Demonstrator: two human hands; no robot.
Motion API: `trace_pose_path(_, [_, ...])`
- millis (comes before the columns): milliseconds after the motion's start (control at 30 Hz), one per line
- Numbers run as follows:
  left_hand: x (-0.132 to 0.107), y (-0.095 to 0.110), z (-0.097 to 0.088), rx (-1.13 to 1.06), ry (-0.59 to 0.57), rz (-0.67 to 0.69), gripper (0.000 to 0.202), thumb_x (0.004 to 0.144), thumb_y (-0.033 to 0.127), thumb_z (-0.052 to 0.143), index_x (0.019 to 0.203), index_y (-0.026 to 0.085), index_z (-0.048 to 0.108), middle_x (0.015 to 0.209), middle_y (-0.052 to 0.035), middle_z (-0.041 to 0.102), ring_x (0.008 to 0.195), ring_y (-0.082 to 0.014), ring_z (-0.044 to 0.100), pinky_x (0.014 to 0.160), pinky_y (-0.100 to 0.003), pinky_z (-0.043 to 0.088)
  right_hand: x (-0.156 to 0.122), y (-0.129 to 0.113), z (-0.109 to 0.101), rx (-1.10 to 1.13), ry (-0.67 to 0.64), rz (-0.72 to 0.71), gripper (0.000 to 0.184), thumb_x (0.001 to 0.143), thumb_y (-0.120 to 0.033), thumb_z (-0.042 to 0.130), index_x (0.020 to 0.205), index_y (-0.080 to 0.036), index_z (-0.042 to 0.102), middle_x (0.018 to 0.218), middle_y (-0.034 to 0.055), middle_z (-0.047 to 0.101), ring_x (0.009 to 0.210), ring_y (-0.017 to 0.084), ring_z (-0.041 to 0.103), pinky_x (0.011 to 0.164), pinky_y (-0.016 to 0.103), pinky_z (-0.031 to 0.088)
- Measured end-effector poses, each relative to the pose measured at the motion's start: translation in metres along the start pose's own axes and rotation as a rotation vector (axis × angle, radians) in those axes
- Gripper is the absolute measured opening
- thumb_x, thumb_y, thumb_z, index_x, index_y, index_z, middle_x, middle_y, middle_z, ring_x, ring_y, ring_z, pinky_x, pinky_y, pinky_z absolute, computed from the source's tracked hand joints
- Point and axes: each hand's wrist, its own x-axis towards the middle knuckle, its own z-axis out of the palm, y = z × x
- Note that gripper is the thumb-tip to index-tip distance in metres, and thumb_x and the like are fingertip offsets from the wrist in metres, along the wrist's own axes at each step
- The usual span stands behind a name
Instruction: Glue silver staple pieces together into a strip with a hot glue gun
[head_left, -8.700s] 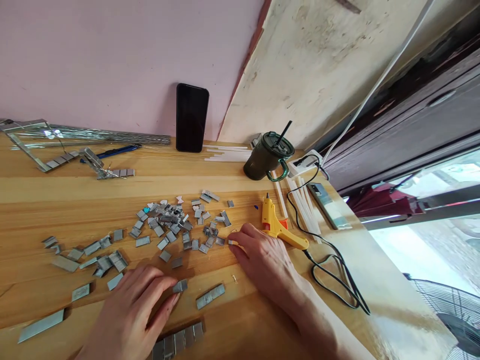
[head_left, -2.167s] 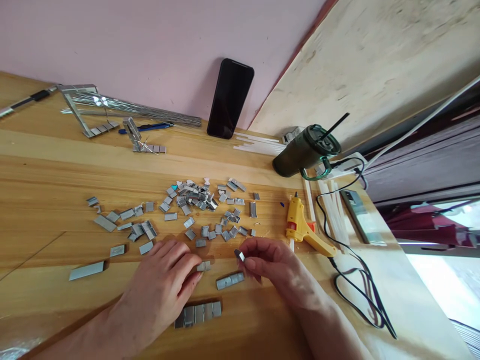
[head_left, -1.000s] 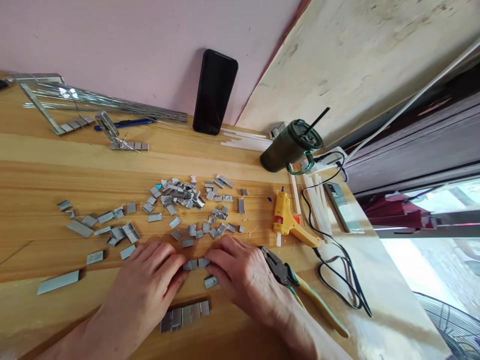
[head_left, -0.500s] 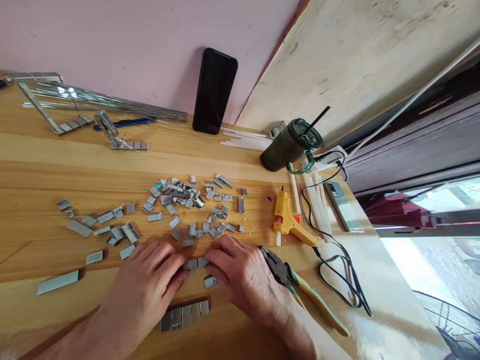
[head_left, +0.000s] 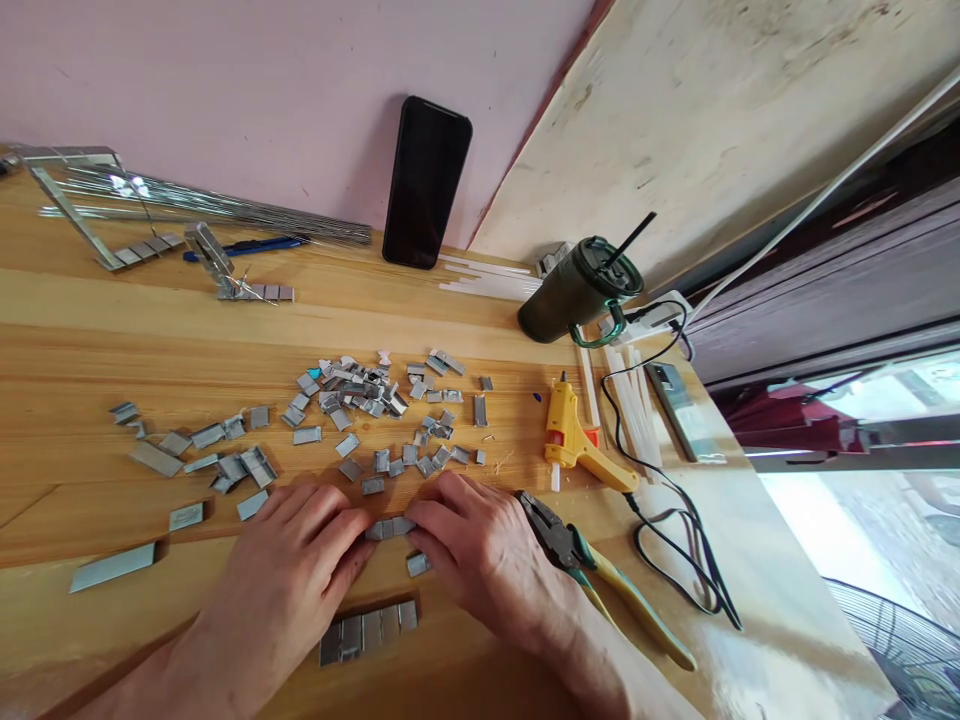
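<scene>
A short row of small grey metal pieces lies between my two hands, just above the table surface or on it. My left hand pinches its left end, and my right hand pinches the right end. The fingertips partly cover both ends. One loose metal piece sits under my right fingers. Nearer to me lies a longer joined row of metal pieces. Beyond my hands a heap of small bent metal pieces is spread out, with more scattered around it.
Right of my right hand lie pliers and a yellow glue gun with a black cord. Farther back are a dark tumbler, a phone leaning on the wall, wire rods and a metal frame.
Both hands stay on the short row, whose pieces have shifted slightly against each other. The whole view has drifted a little.
</scene>
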Motion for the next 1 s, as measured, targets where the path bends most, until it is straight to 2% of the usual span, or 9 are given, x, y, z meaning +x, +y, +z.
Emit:
trace_pose_path(167, [0.002,0.001,-0.001,0.007,-0.001,0.003,0.013,0.092,0.014,0.047,0.085,0.020,0.056,0.074,-0.0021,0.058,0.068,-0.0243,0.055,0.063,-0.041,0.045,-0.002,0.008,-0.003,0.008,0.072,0.000,0.007,0.087,-0.015,0.063,0.086,-0.020,0.067,0.083,0.0027,0.065,0.072,0.016,0.062,0.063,0.025,0.047])
trace_pose_path(333, [0.002,0.002,-0.001,0.000,-0.014,-0.002,0.013,0.092,0.014,0.046,0.090,0.019,0.057,0.076,-0.0032,0.059,0.070,-0.0250,0.056,0.064,-0.043,0.048,-0.005,0.020,-0.007,-0.002,0.163,0.046,0.010,0.087,-0.012,0.061,0.091,-0.018,0.067,0.083,0.0032,0.065,0.069,0.015,0.062,0.061,0.023,0.047])
trace_pose_path(567, [0.004,0.002,-0.003,0.027,0.012,0.005,0.016,0.094,0.015,0.044,0.089,0.018,0.059,0.075,-0.0031,0.060,0.067,-0.0243,0.058,0.062,-0.042,0.048,-0.009,0.023,-0.013,-0.004,0.110,0.077,0.013,0.087,-0.012,0.061,0.097,-0.019,0.067,0.086,0.0037,0.065,0.072,0.017,0.064,0.061,0.024,0.047])
trace_pose_path(667, [0.005,0.003,-0.004,0.026,0.021,0.015,0.018,0.095,0.016,0.043,0.090,0.017,0.060,0.075,-0.0030,0.061,0.067,-0.0238,0.059,0.063,-0.041,0.047,-0.016,0.023,-0.021,0.011,0.106,0.083,0.013,0.085,-0.011,0.063,0.093,-0.019,0.067,0.084,0.0023,0.064,0.070,0.016,0.064,0.061,0.025,0.046])
trace_pose_path(733, [0.005,0.003,-0.004,0.027,0.026,0.019,0.019,0.095,0.017,0.042,0.091,0.017,0.061,0.075,-0.0025,0.062,0.067,-0.0230,0.059,0.063,-0.040,0.047,-0.022,0.022,-0.024,0.003,0.049,0.070,0.013,0.082,-0.010,0.066,0.091,-0.020,0.066,0.082,0.0010,0.064,0.069,0.016,0.063,0.060,0.025,0.045])
trace_pose_path(867, [0.005,0.002,-0.006,0.038,0.045,0.011,0.021,0.096,0.018,0.041,0.093,0.019,0.062,0.075,-0.0010,0.063,0.066,-0.0210,0.060,0.064,-0.037,0.046,-0.031,0.019,-0.018,-0.035,-0.057,0.079,0.017,0.077,-0.009,0.069,0.089,-0.020,0.065,0.082,0.0000,0.063,0.070,0.017,0.062,0.057,0.025,0.042])
trace_pose_path(1000, [0.006,0.003,-0.007,0.058,0.070,0.004,0.018,0.096,0.018,0.042,0.090,0.020,0.059,0.073,-0.0006,0.062,0.066,-0.0210,0.060,0.065,-0.038,0.046,-0.033,0.017,-0.010,-0.021,-0.042,0.059,0.012,0.080,-0.008,0.063,0.080,-0.019,0.061,0.080,0.0000,0.060,0.067,0.015,0.059,0.057,0.025,0.040])
